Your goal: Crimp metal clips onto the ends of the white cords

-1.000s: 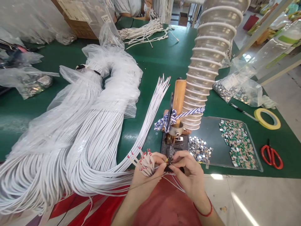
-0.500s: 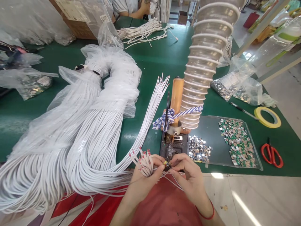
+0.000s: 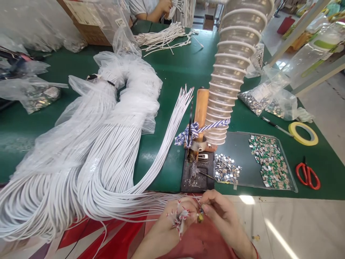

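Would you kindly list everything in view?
Table: one, green, beneath
Cables: many, white, left and far
Plastic bags: several, clear, both sides
Box: one, brown, far left
Hose: one, clear, centre
Wooden handle: one, orange-brown, centre
Cloth: one, blue-white, centre
Base: one, black, centre
Tray: one, clear, right
Small parts: many, silver and green, tray
Pen: one, black, right
Tape: one, yellow, right
Scissors: one, red, right
Person: one, white sleeve, far side
Left hand: one, bare, gripping cables, front
Right hand: one, bare, beside it
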{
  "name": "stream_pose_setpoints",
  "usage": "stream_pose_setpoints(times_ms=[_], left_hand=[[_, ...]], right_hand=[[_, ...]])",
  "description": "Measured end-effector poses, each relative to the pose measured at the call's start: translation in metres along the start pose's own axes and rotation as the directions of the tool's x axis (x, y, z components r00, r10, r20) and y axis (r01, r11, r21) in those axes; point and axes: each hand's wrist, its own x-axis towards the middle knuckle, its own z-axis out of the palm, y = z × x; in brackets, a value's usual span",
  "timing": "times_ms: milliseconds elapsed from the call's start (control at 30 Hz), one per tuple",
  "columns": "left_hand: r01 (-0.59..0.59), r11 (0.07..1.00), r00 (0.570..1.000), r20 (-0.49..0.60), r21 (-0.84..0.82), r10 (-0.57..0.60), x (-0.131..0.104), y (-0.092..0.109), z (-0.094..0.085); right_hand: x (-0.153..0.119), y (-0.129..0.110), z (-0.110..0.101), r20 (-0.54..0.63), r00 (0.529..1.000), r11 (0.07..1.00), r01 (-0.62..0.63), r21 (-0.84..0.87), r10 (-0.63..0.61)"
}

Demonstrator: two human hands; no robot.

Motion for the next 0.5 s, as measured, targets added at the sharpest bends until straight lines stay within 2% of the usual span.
stream_pose_setpoints(times_ms=[100, 200, 367, 433, 500], left_hand=[[-0.004, 1.0, 0.997, 0.083, -0.018, 0.006, -0.002, -0.001, 0.001], [-0.014, 0.999, 0.993, 0.114, -0.039, 0.019, -0.004, -0.002, 0.0], [0.004, 0.993, 0.992, 0.123, -0.119, 0.011, -0.003, -0.002, 0.004], [0.005, 0.992, 0.995, 0.096, -0.122, 0.007, -0.002, -0.004, 0.007], [0.014, 0.994, 0.993, 0.116, -0.107, -0.001, -0.002, -0.009, 0.011]], right_hand=[[0.001, -0.002, 0.003, 0.007, 1.0, 0.992, 0.013, 0.123, -0.014], [-0.001, -0.002, 0.003, 0.01, 0.997, 0.983, 0.068, 0.17, -0.071], [-0.009, 0.001, -0.008, 0.032, 0.994, 0.977, 0.099, 0.187, -0.106], [-0.011, 0.002, -0.014, 0.011, 0.995, 0.982, 0.098, 0.16, -0.102], [-0.013, 0.002, -0.016, -0.014, 0.995, 0.988, 0.098, 0.12, -0.097]])
